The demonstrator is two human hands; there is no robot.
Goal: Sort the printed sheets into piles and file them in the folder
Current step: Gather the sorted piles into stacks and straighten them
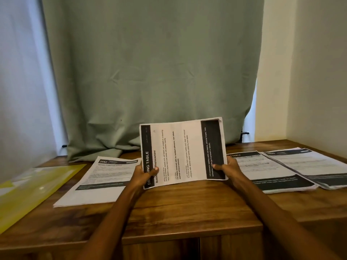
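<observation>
Sorting well on, filing not begun: three piles [270,171] on the surface [187,207], folder [32,186] lying left, left hand [144,175] and right hand [228,168] gripping a sheaf [183,151] upright.

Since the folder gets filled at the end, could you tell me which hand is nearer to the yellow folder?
Left. The left hand grips the held sheets' left edge, right of the folder, with a pile between. The right hand grips their far edge.
</observation>
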